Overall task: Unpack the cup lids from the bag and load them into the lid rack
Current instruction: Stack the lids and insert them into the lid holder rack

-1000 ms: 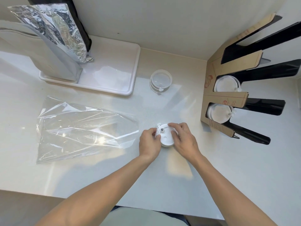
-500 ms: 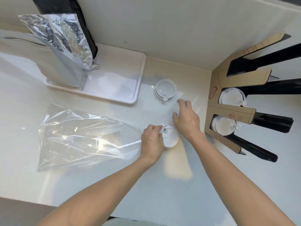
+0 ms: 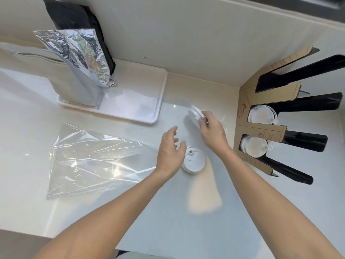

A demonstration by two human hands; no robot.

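Observation:
My right hand [image 3: 211, 130] grips a small stack of clear cup lids [image 3: 195, 112], tilted and lifted off the counter, blurred by motion. My left hand [image 3: 170, 153] hovers with fingers spread just left of a white lid stack [image 3: 194, 162] resting on the counter, holding nothing. The clear plastic bag [image 3: 97, 158] lies flat and looks empty at the left. The cardboard lid rack [image 3: 261, 128] stands at the right, with white lids in its middle slot [image 3: 261, 114] and lower slot [image 3: 253, 145].
A white tray [image 3: 160, 101] at the back holds a silver foil pouch [image 3: 74, 53] and a black pouch [image 3: 74, 15]. The wall runs close behind. The rack's black arms [image 3: 306, 141] stick out to the right.
My right hand left the white lid stack, reached back to the clear lids and lifted them. My left hand let go of the white stack and opened.

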